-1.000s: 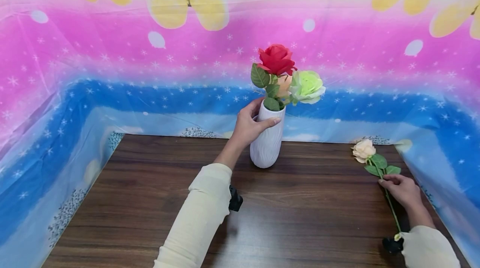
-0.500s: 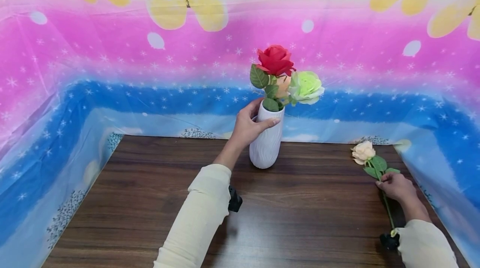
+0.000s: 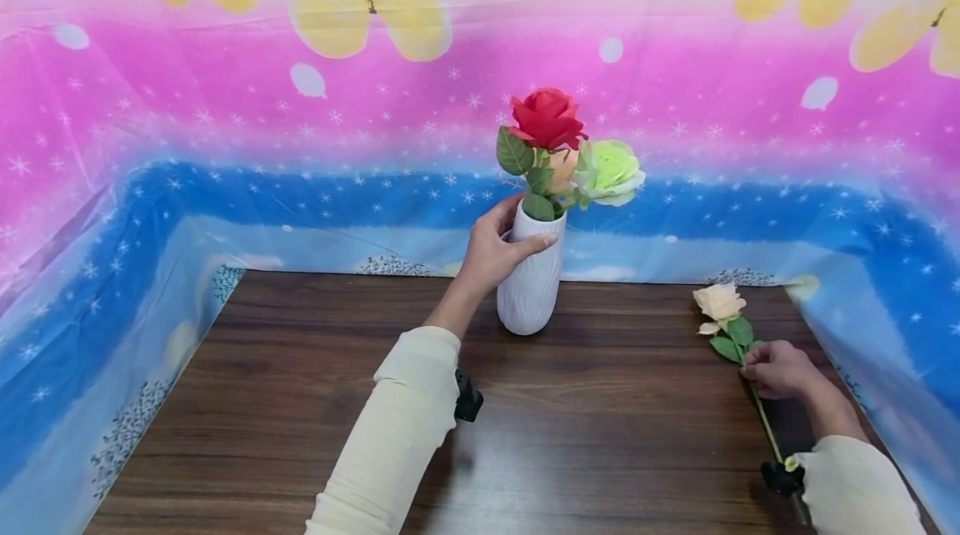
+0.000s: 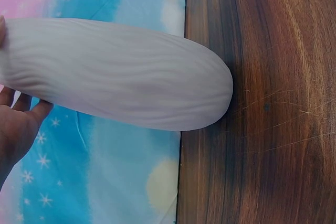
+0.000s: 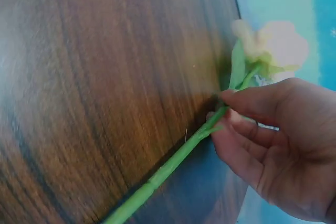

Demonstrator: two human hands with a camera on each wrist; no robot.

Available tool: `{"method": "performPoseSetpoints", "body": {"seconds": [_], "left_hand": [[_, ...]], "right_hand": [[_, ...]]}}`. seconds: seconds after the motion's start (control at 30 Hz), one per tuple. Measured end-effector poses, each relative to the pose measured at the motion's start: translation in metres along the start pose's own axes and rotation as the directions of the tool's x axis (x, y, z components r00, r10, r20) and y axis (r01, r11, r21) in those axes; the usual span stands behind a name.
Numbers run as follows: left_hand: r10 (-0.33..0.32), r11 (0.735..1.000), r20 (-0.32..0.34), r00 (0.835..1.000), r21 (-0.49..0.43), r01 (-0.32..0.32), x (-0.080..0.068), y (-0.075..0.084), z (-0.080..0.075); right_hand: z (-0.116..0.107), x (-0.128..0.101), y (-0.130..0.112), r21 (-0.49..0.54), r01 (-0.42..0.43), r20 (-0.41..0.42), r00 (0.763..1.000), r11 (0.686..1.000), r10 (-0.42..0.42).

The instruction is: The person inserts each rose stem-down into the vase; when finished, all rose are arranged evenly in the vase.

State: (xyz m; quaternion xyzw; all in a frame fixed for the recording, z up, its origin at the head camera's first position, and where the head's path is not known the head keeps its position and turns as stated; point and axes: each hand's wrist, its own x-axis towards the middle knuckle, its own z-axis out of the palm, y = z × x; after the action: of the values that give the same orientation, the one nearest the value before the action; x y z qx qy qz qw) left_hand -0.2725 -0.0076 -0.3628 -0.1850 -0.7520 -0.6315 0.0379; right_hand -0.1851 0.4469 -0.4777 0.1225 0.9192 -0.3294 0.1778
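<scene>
A ribbed white vase (image 3: 528, 285) stands upright near the table's back edge, and my left hand (image 3: 491, 252) grips it round the upper part. Out of its mouth rise a red rose (image 3: 549, 118), a pale green rose (image 3: 609, 173) and a peach rose (image 3: 562, 170) partly hidden behind them. In the left wrist view the vase (image 4: 121, 74) fills the middle, its base near the wood. At the right, my right hand (image 3: 783, 370) pinches the green stem (image 5: 178, 158) of a cream rose (image 3: 718, 302) between thumb and fingers, just below the leaves.
The dark wooden table (image 3: 600, 402) ends at the back against a pink and blue patterned cloth (image 3: 225, 102), which also runs along both sides. Black cameras sit at the left wrist (image 3: 468, 397) and right wrist (image 3: 782, 478).
My right hand has moved left a little with the cream rose, whose bloom has shifted left and turned slightly. The left hand and the vase stay in place.
</scene>
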Motion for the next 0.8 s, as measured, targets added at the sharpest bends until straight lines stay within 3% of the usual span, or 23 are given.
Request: {"method": "performPoseSetpoints", "body": {"seconds": [0.2, 0.43, 0.8], "left_hand": [[0.000, 1.000, 0.003, 1.000, 0.005, 0.000, 0.000, -0.001, 0.000], [-0.014, 1.000, 0.000, 1.000, 0.010, 0.014, 0.001, 0.001, 0.000], [-0.008, 1.000, 0.000, 1.000, 0.009, 0.008, 0.000, 0.001, 0.000]], "right_hand": [[0.000, -0.003, -0.002, 0.112, 0.100, -0.015, 0.995, 0.989, -0.099], [-0.002, -0.007, -0.011, 0.241, 0.145, -0.057, 0.989, 0.959, -0.136], [-0.002, -0.008, -0.028, 0.341, 0.252, -0.111, 0.968, 0.906, -0.227]]}}
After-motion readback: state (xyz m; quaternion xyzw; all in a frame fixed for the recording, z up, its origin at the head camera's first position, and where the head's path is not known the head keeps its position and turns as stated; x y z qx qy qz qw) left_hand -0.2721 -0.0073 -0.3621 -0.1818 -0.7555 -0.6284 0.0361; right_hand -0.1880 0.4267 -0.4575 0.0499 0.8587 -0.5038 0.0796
